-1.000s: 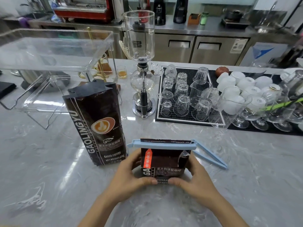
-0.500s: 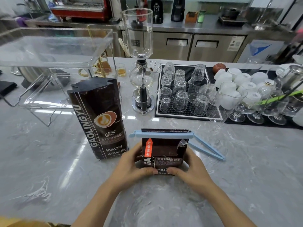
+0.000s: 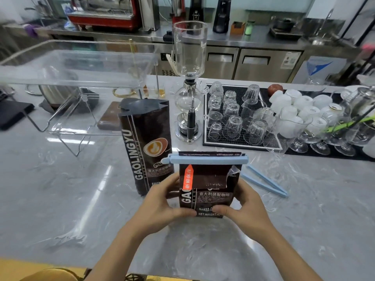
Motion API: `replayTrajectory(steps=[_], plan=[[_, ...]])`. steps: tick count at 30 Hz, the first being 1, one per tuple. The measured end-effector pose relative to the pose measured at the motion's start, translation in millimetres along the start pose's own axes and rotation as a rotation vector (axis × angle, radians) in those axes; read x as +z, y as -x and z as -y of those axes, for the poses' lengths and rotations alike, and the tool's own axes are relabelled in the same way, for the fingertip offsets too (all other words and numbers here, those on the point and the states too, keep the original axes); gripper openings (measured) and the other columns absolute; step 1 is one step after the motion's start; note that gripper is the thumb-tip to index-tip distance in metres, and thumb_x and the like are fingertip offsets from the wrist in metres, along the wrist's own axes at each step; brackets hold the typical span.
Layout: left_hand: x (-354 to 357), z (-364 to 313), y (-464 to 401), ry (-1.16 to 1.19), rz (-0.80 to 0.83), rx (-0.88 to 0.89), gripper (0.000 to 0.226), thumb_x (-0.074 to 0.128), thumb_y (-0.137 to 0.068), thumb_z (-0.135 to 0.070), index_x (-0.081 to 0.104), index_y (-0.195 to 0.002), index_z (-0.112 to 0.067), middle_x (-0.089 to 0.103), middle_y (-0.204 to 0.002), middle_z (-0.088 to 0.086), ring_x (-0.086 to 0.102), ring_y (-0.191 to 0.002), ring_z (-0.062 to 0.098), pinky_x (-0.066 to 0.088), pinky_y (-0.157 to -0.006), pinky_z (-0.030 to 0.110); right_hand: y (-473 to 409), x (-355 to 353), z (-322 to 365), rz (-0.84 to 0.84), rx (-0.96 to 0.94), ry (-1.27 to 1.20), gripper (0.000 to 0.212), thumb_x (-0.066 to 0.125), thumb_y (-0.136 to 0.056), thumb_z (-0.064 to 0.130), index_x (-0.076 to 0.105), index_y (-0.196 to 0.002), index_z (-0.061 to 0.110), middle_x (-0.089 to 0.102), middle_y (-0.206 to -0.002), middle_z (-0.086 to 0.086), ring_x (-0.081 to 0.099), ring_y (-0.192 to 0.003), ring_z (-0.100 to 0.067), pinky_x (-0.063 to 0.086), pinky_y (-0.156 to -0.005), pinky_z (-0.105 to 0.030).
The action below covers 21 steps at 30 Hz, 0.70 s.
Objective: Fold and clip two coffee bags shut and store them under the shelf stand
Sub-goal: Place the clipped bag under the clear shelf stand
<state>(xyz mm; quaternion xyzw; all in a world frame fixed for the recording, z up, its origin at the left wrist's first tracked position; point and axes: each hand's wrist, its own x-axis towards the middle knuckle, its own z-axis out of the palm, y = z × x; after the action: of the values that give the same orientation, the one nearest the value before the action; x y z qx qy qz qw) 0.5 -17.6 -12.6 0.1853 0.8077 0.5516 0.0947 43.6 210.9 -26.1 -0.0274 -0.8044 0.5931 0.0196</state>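
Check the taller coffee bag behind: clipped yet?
Not clipped. The taller coffee bag stands upright, no clip on its top; spare blue clip lies open on the counter.

Second bag (image 3: 149,147) — label partly hidden.

Two coffee bags: a clipped bag (image 3: 209,187) and an open bag (image 3: 146,142). Two blue clips: a closed clip (image 3: 205,159) and a spare clip (image 3: 263,182). One clear shelf stand (image 3: 77,78). One siphon brewer (image 3: 189,78).

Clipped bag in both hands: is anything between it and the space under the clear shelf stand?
Yes: the unclipped tall bag stands left of the clipped bag, on the line toward the shelf stand.
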Motion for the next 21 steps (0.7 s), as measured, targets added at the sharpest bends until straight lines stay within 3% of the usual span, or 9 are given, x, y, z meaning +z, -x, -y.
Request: replayTrajectory(steps=[6,10,17,21], plan=[[-48,-5,22,-0.003,-0.024,0.031,0.075,0.093,-0.057,-0.014,0.060,-0.124,-0.022,0.074,-0.104,-0.017,0.069,-0.099,0.002,0.051,-0.085,0.013,10,35,43,-0.007,-0.069,0.010,0.065,0.092,-0.056,0.008,0.063,-0.106,0.036,0.073,-0.101,0.012,0.066,-0.091,-0.002,0.050,-0.081,-0.013],[-82,-3,36,-0.003,-0.049,0.036,0.072,0.094,-0.055,-0.016,0.061,-0.119,-0.029,0.074,-0.102,-0.019,0.069,-0.096,0.000,0.050,-0.083,0.011,12,62,72,-0.013,-0.109,0.021,0.066,0.090,-0.052,0.012,0.064,-0.104,0.041,0.074,-0.101,0.012,0.067,-0.093,-0.004,0.049,-0.080,-0.010],[-142,7,59,-0.003,-0.103,0.055,0.081,0.094,-0.055,-0.014,0.057,-0.124,-0.035,0.074,-0.106,-0.018,0.069,-0.100,0.003,0.052,-0.087,0.016,7,117,109,0.019,-0.162,0.045,0.061,0.089,-0.054,0.020,0.064,-0.106,0.039,0.074,-0.103,0.010,0.068,-0.098,-0.007,0.052,-0.084,-0.017],[-175,19,69,0.002,-0.154,0.048,0.078,0.094,-0.055,-0.011,0.059,-0.118,-0.039,0.075,-0.105,-0.018,0.070,-0.100,0.004,0.050,-0.086,0.014,0,151,126,0.036,-0.188,0.048,0.066,0.088,-0.055,0.042,0.060,-0.115,0.040,0.072,-0.109,0.015,0.067,-0.103,-0.005,0.051,-0.085,-0.017]])
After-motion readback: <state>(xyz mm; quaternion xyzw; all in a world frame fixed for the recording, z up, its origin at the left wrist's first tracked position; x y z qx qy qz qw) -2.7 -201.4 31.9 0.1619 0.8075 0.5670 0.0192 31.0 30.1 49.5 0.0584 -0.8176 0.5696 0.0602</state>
